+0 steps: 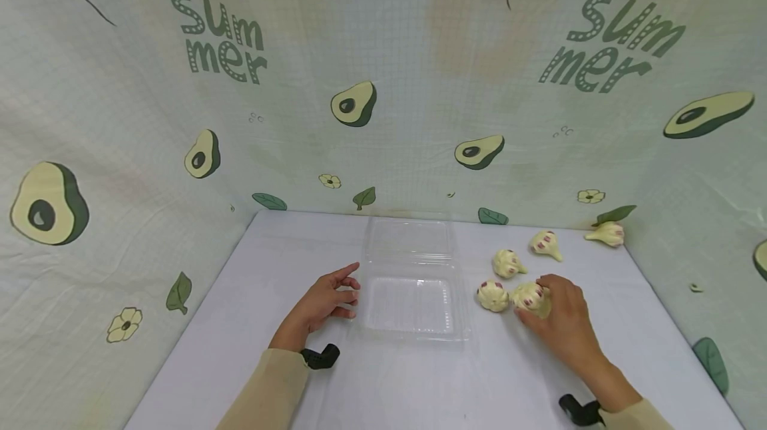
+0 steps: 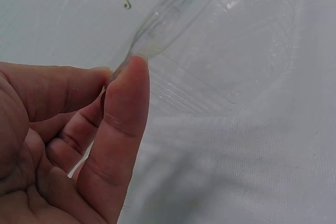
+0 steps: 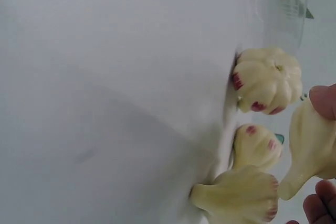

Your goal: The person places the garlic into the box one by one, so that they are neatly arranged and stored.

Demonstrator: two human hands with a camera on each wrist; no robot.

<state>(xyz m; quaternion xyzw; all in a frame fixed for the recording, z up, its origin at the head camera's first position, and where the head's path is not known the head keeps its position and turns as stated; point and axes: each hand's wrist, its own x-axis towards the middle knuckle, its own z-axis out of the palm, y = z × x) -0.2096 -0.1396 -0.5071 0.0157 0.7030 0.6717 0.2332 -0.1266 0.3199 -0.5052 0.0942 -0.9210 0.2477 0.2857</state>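
Observation:
My left hand (image 1: 328, 300) is at the left side of a clear plastic clamshell box (image 1: 410, 337), which lies with its lid (image 1: 409, 238) laid back toward the wall. In the left wrist view, thumb and finger pinch the thin edge of the clear box (image 2: 226, 51). My right hand (image 1: 560, 320) holds a cream garlic bulb (image 1: 527, 297) with purple marks between thumb and fingers. The right wrist view shows this held bulb (image 3: 312, 145) above other bulbs. Right beside it sits another garlic bulb (image 1: 493, 296); one more bulb (image 3: 239, 195) lies close under it.
Behind the right hand lie more garlic bulbs: one bulb (image 1: 506, 263) near the box, one (image 1: 544, 244) farther back, and one (image 1: 608, 234) in the far right corner. A white cloth (image 1: 287, 243) covers the table, and a printed curtain (image 1: 407, 50) encloses it.

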